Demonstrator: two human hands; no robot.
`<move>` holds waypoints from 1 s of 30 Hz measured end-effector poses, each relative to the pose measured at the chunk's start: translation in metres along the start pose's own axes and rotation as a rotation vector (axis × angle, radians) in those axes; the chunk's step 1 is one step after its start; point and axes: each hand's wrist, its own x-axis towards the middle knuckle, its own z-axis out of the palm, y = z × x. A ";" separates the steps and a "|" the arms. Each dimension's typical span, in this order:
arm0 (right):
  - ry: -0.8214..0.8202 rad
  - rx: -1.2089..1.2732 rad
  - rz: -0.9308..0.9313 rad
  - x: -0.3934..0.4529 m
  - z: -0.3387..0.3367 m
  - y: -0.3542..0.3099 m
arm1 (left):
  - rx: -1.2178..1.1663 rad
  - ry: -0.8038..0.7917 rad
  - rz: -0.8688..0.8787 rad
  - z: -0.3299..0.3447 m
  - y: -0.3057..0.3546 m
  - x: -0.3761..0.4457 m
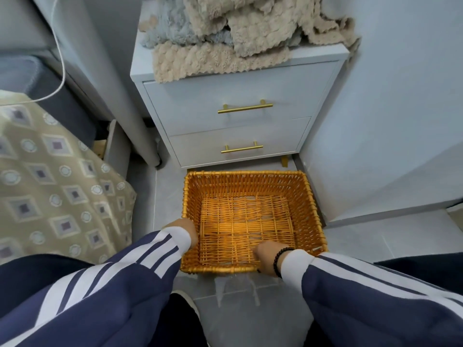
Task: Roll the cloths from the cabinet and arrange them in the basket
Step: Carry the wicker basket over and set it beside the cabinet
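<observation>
The basket [253, 221], a woven orange tray with low walls, sits on the tiled floor [250, 319] just in front of the cabinet [235, 116], its far rim near the cabinet's lower drawer and its right rim close to the wall [390, 121]. Nothing lies inside it. The left hand [184, 230] is at the left rim, its fingers hidden past the wall of the basket, so their grip cannot be told. The right hand [266, 257] clasps the near rim toward the right corner, fingers curled over the edge into the basket. A dark bead bracelet [281, 260] circles the right wrist. The cloths [240, 31], beige and grey, lie heaped loose on the cabinet top, one beige edge hanging over the front above the upper drawer. Both drawers are closed. A patterned bedspread [57, 186] crowds the left side, leaving a narrow strip of floor between it and the basket; more bare floor lies at the near side.
</observation>
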 end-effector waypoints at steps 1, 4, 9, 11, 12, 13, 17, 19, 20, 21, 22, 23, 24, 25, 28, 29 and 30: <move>0.019 0.013 0.012 -0.007 -0.005 0.001 | 0.004 0.025 0.025 -0.004 0.006 -0.009; 0.068 0.067 0.032 -0.027 -0.026 0.003 | 0.003 0.117 0.111 -0.017 0.027 -0.037; 0.323 0.273 0.090 -0.073 -0.062 0.012 | -0.044 0.291 0.186 -0.036 0.055 -0.088; 0.468 0.401 0.107 -0.093 -0.073 0.017 | -0.133 0.355 0.210 -0.043 0.061 -0.106; 0.532 0.457 0.108 -0.104 -0.078 0.018 | -0.183 0.382 0.228 -0.045 0.062 -0.113; 0.584 0.510 0.104 -0.116 -0.082 0.019 | -0.235 0.399 0.242 -0.047 0.063 -0.120; 0.706 0.645 0.065 -0.163 -0.092 0.017 | -0.382 0.475 0.300 -0.059 0.057 -0.151; 0.739 0.716 0.050 -0.181 -0.091 0.015 | -0.475 0.496 0.322 -0.065 0.050 -0.166; 0.754 0.725 0.043 -0.193 -0.091 0.013 | -0.527 0.507 0.330 -0.070 0.046 -0.176; 0.751 0.733 0.041 -0.200 -0.091 0.013 | -0.570 0.516 0.331 -0.074 0.043 -0.183; 0.758 0.736 0.042 -0.211 -0.091 0.012 | -0.611 0.538 0.335 -0.079 0.039 -0.192; 0.769 0.737 0.038 -0.223 -0.093 0.010 | -0.656 0.562 0.348 -0.084 0.034 -0.203; 0.784 0.745 0.039 -0.234 -0.094 0.009 | -0.706 0.576 0.360 -0.087 0.031 -0.211; 0.816 0.767 0.037 -0.244 -0.096 0.006 | -0.758 0.594 0.375 -0.090 0.028 -0.221; 0.897 0.874 -0.004 -0.268 -0.106 -0.007 | -0.869 0.604 0.408 -0.099 0.021 -0.239; 0.940 0.883 -0.031 -0.276 -0.109 -0.013 | -0.891 0.609 0.418 -0.103 0.018 -0.246; 0.985 0.872 -0.053 -0.284 -0.112 -0.020 | -0.898 0.615 0.432 -0.107 0.016 -0.253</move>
